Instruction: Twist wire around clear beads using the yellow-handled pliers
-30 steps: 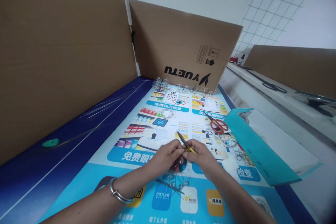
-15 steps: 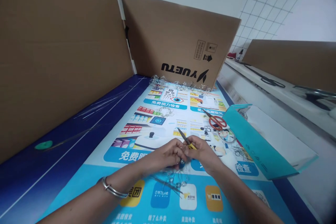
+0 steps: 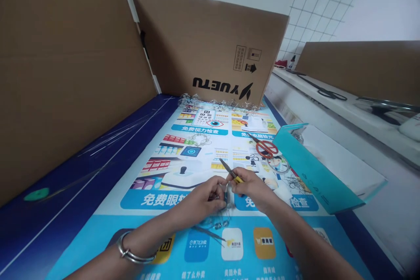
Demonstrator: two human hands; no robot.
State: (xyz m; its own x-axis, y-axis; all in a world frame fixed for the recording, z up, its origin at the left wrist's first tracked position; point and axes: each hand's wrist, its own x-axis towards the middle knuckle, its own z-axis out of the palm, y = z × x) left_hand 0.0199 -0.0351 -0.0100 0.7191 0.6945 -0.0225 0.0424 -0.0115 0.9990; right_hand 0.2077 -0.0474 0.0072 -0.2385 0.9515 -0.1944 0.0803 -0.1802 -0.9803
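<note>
My left hand (image 3: 210, 197) is closed at the middle of the printed mat, pinching a thin wire strand with clear beads (image 3: 220, 225) that hangs below its fingers. Right beside it, my right hand (image 3: 245, 183) has its fingers wrapped round small scissors with yellow handles (image 3: 236, 178), the dark blades pointing up and left. A thin curved wire runs between the two hands. Dark wire lengths (image 3: 210, 233) lie under my left hand. Which finger holds the wire's far end is too small to tell.
Red-handled scissors (image 3: 266, 149) lie beyond my right hand, near a round wire coil (image 3: 278, 164) and loose wires (image 3: 295, 183). An open teal box (image 3: 315, 175) stands at the right. Beaded wire pieces (image 3: 216, 106) line the foot of a cardboard panel (image 3: 210, 39). A green item (image 3: 36, 194) lies far left.
My hands have moved slightly apart, and a curved wire now shows between them. The whole view has shifted a little, so surroundings sit further left.
</note>
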